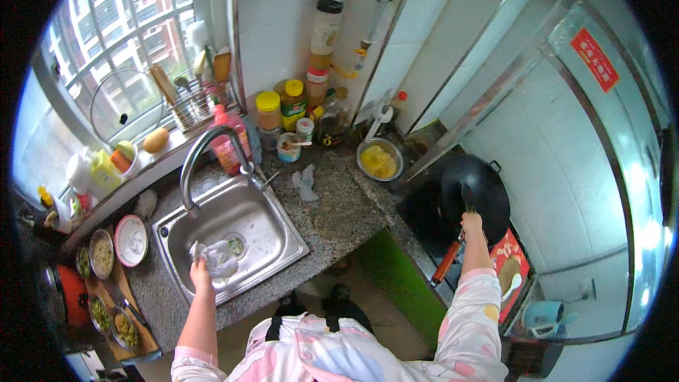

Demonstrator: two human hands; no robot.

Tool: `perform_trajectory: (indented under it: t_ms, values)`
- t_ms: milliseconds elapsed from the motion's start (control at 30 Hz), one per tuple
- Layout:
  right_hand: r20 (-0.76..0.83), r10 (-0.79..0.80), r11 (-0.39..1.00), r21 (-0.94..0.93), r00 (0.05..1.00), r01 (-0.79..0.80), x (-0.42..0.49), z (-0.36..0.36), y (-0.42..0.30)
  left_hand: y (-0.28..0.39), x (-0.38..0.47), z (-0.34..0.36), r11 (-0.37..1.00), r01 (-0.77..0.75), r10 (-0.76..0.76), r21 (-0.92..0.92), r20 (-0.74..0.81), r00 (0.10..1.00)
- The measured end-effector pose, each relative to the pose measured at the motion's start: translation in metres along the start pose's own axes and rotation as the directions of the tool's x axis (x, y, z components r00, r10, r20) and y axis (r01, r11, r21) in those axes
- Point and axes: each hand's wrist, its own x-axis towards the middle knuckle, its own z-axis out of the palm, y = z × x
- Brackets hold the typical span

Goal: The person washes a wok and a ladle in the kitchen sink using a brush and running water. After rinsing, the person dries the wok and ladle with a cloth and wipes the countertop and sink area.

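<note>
My left hand grips a crumpled pale cloth over the stainless steel sink. Green scraps lie by the drain behind it. The curved faucet arches over the basin. On the right, my right hand is closed around the handle of a cooking utensil, probably a spatula, whose dark end reaches into the black wok. The wok's wooden handle points back towards me, below that hand. Whatever lies in the wok is too dark to tell.
A metal bowl of yellow food stands left of the stove. Jars and bottles line the back corner. A crumpled tissue lies on the granite counter. At left are filled bowls, a knife and a cutting board.
</note>
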Motion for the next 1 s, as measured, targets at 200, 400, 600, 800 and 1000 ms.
perform_trajectory:
  t_ms: [200,400,600,800,1000]
  values:
    - [0.037,-0.05,0.975,-0.213,0.998,0.056,0.027,0.034,-0.019,-0.012,-0.015,-0.023,0.994,-0.078,0.066,-0.077,-0.144,0.987]
    - [-0.231,0.235,0.971,0.01,0.944,-0.24,-0.064,-0.014,-0.147,0.018,-0.058,-0.041,0.981,-0.128,0.154,0.143,-0.189,0.97]
    - [-0.133,-0.537,0.696,0.488,0.833,0.527,-0.148,-0.02,-0.343,0.04,-0.044,-0.015,0.814,-0.357,0.434,0.458,-0.071,0.898]
    - [-0.116,-0.891,0.439,0.021,0.439,0.898,-0.197,0.028,-0.56,0.109,-0.02,0.046,0.659,-0.439,0.393,0.611,0.218,0.893]
    - [0.208,-0.826,0.462,-0.284,0.525,0.84,-0.222,0.051,-0.609,0.124,0.01,0.065,0.638,-0.358,0.23,0.682,0.275,0.933]
